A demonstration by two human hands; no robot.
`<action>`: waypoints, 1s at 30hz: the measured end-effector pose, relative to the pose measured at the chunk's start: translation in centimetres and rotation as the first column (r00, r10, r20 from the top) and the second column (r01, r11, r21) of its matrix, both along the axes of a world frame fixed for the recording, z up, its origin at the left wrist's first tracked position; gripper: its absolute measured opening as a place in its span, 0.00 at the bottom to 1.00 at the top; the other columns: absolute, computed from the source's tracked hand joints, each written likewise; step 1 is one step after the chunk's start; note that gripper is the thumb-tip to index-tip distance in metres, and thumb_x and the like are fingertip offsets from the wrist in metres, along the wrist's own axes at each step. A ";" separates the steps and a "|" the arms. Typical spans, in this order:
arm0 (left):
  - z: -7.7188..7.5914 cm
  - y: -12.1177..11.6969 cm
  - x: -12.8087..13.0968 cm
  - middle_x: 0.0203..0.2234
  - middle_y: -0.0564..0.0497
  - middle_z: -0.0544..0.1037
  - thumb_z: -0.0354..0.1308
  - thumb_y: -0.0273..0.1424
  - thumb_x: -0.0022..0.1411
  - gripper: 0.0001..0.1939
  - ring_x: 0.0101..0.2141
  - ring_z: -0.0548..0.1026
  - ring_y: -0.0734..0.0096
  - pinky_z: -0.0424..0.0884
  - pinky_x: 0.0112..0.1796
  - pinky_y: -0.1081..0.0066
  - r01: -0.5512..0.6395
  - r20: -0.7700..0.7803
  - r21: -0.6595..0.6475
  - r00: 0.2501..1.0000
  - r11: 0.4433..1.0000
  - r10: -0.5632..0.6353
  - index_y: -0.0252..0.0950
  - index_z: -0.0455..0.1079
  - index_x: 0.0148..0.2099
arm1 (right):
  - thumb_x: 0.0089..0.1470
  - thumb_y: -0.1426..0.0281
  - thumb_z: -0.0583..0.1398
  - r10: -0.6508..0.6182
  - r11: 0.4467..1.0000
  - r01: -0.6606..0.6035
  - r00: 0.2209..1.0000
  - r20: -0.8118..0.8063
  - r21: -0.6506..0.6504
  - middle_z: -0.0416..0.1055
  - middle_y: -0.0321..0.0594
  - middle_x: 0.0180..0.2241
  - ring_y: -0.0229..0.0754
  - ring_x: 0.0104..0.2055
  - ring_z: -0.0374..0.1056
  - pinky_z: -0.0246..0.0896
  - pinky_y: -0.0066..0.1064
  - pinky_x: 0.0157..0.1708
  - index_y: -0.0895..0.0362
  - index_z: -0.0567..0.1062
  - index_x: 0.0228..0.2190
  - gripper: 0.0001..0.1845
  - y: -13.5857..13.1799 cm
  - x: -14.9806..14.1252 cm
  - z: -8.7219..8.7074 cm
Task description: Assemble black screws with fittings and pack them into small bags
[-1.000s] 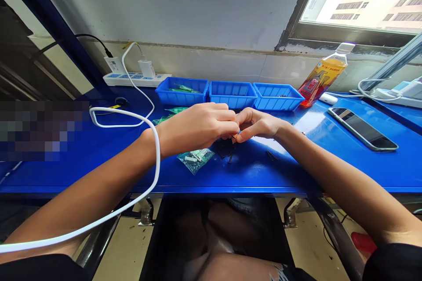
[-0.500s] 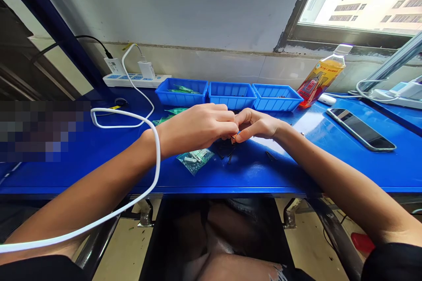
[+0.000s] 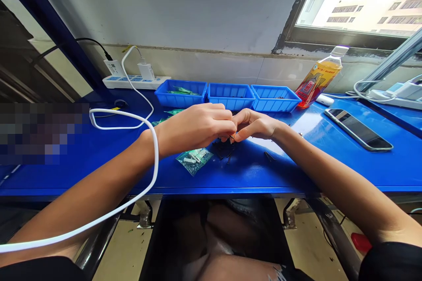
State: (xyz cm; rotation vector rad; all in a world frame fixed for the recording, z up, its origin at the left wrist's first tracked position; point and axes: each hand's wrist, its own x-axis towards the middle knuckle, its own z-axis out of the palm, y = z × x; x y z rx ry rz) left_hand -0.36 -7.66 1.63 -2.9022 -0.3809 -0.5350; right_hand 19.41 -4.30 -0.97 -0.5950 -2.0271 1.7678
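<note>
My left hand [image 3: 207, 125] arches palm-down over the blue table, its fingers closed in a pinch. My right hand [image 3: 255, 125] meets it fingertip to fingertip, thumb and index pressed together. A thin dark screw [image 3: 232, 137] shows at the right fingertips; whatever the left fingers pinch is hidden. Below both hands lies a small pile of dark screws [image 3: 224, 150], partly covered by them. A clear bag with white plugs [image 3: 194, 159] rests just left of the pile. A few loose screws [image 3: 269, 156] lie to the right.
Three blue bins stand along the wall: the left bin [image 3: 181, 99] with green packets, the middle bin [image 3: 230, 102] and the right bin [image 3: 276, 104]. A drink bottle [image 3: 317, 79] leans beside them. A phone [image 3: 358, 129] lies right. A white cable [image 3: 154, 158] crosses my left forearm.
The view has shifted slightly. Both hands keep nearly the same place and pinch, with only small finger movement at the thin dark screw.
</note>
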 end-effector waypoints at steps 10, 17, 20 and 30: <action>-0.7 1.4 -0.7 0.30 0.49 0.76 0.50 0.29 0.61 0.08 0.33 0.72 0.71 0.66 0.36 0.72 -0.206 0.230 -0.128 0.945 0.970 0.232 0.35 0.70 0.34 | 0.44 0.69 0.61 -0.274 0.866 0.247 0.962 -0.001 0.434 0.67 0.33 0.25 0.31 0.26 0.59 0.55 0.25 0.27 0.60 0.70 0.26 0.07 -0.7 -0.3 0.5; -1.5 2.0 -0.3 0.26 0.51 0.77 0.54 0.29 0.57 0.06 0.27 0.73 0.73 0.66 0.30 0.75 -0.268 0.288 -0.286 0.892 0.920 0.350 0.33 0.71 0.34 | 0.48 0.71 0.58 -0.475 0.456 0.423 0.860 -0.188 0.783 0.70 0.35 0.25 0.33 0.27 0.63 0.59 0.27 0.29 0.58 0.69 0.27 0.03 -0.8 -1.1 -0.4; -1.7 1.9 0.0 0.26 0.52 0.76 0.54 0.30 0.56 0.06 0.26 0.72 0.74 0.66 0.29 0.75 -0.251 0.340 -0.350 0.864 0.902 0.372 0.33 0.69 0.35 | 0.50 0.71 0.56 -0.465 0.395 0.402 0.863 -0.198 0.826 0.71 0.35 0.24 0.33 0.26 0.65 0.59 0.26 0.28 0.58 0.70 0.28 0.03 -0.7 -1.1 -0.6; -0.2 1.2 0.2 0.29 0.50 0.73 0.56 0.36 0.50 0.10 0.27 0.67 0.74 0.64 0.29 0.72 -0.252 0.345 -0.582 0.785 0.774 0.515 0.34 0.69 0.27 | 0.53 0.72 0.56 -0.489 0.013 0.382 0.808 -0.328 0.924 0.71 0.34 0.21 0.33 0.24 0.65 0.56 0.26 0.26 0.57 0.69 0.25 0.06 -1.3 -0.9 -0.4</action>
